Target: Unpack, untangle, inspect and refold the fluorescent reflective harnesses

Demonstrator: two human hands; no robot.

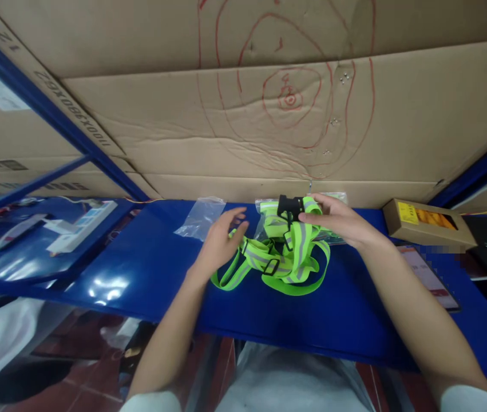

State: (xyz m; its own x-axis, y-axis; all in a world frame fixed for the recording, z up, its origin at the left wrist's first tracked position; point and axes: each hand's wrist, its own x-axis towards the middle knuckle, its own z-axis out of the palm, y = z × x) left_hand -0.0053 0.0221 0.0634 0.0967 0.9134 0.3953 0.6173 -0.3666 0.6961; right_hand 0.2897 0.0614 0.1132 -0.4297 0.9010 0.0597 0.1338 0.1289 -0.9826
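A neon-green reflective strap with grey stripes lies in loose loops on the blue shelf. My right hand grips the strap near its black plastic buckle, which is raised above the pile. Beside the strap's left loops, my left hand has its fingers apart and holds nothing; whether it touches the strap I cannot tell. Behind the strap lies a clear plastic bag, partly hidden by the strap and my right hand.
Another clear bag lies behind my left hand. A cardboard box with a yellow label and a tablet-like device sit at right. Cardboard with red rings backs the blue shelf. A white power strip is at left.
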